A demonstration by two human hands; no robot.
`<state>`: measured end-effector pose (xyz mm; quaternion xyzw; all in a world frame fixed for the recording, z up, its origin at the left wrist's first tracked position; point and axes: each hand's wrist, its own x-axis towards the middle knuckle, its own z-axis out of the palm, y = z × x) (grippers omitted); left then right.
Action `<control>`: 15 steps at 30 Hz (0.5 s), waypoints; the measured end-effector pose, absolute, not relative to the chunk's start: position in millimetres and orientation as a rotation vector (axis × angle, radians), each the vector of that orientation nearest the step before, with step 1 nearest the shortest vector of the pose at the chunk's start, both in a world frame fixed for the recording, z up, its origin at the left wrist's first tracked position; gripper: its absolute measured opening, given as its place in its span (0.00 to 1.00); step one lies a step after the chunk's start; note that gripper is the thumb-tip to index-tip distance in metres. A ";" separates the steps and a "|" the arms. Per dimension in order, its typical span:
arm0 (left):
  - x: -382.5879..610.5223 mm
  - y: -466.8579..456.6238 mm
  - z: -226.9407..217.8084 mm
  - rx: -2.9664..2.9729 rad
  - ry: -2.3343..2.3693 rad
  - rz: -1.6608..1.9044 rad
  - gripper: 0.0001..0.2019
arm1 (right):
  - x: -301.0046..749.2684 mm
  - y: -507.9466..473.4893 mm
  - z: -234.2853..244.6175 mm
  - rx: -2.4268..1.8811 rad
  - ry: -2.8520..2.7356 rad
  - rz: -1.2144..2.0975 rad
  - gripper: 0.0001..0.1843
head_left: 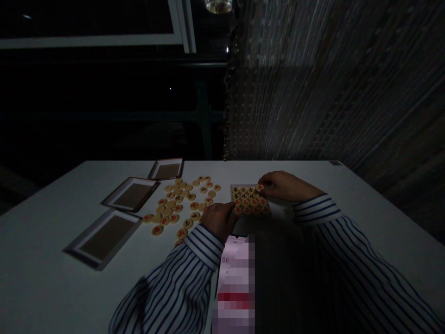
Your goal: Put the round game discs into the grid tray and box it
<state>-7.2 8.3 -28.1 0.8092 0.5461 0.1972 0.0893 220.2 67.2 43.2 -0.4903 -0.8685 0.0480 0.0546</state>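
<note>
Rows of round Chinese chess pieces point(245, 202) with black and red characters lie face up in a shallow box point(232, 188). My right hand point(283, 184) is closed at the box's far right corner, pinching a red-lettered chess piece point(260, 187) between thumb and fingers. At the near left side of the box, my left hand point(219, 219) has its fingers curled against the edge, partly over the rim. Its fingertips are dim and partly hidden. More loose chess pieces point(178, 208) lie scattered left of my left hand, some face up and some showing blank backs.
Three shallow open trays or lids stand on the white table point(38, 241) at left: a near one point(78, 242), a middle one point(113, 193) and a far one point(154, 169). A lit phone point(231, 253) lies below the box. A bead curtain point(295, 93) hangs behind on the right.
</note>
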 end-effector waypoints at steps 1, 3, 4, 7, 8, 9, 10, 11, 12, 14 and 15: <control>-7.3 8.4 -28.2 2.406 1.626 0.589 0.17 | 220.3 67.6 42.4 -1.497 -2.635 0.158 0.16; -7.2 8.3 -28.3 2.402 1.632 0.594 0.17 | 220.8 68.4 40.4 -1.520 -2.636 0.177 0.16; -7.0 8.0 -28.2 2.400 1.634 0.597 0.17 | 221.2 69.0 39.3 -1.536 -2.636 0.184 0.16; -6.2 6.9 -27.5 2.394 1.640 0.607 0.17 | 222.4 70.9 35.5 -1.571 -2.644 0.194 0.16; -5.9 6.6 -27.5 2.393 1.645 0.612 0.17 | 222.7 71.5 34.3 -1.575 -2.647 0.189 0.16; -5.6 6.5 -27.6 2.391 1.651 0.619 0.16 | 223.0 72.0 33.2 -1.576 -2.650 0.182 0.16; -5.4 6.4 -27.9 2.387 1.660 0.625 0.16 | 223.3 72.4 32.4 -1.575 -2.653 0.176 0.16; -5.3 6.6 -28.4 2.384 1.668 0.631 0.16 | 223.4 72.7 31.7 -1.571 -2.658 0.173 0.16; -5.3 6.8 -29.1 2.384 1.672 0.634 0.16 | 223.4 72.9 31.2 -1.562 -2.662 0.173 0.16; -5.5 7.6 -30.6 2.389 1.672 0.632 0.16 | 223.2 72.9 30.9 -1.539 -2.670 0.179 0.16; -5.6 8.0 -31.3 2.391 1.670 0.631 0.16 | 223.0 72.7 30.9 -1.529 -2.673 0.183 0.16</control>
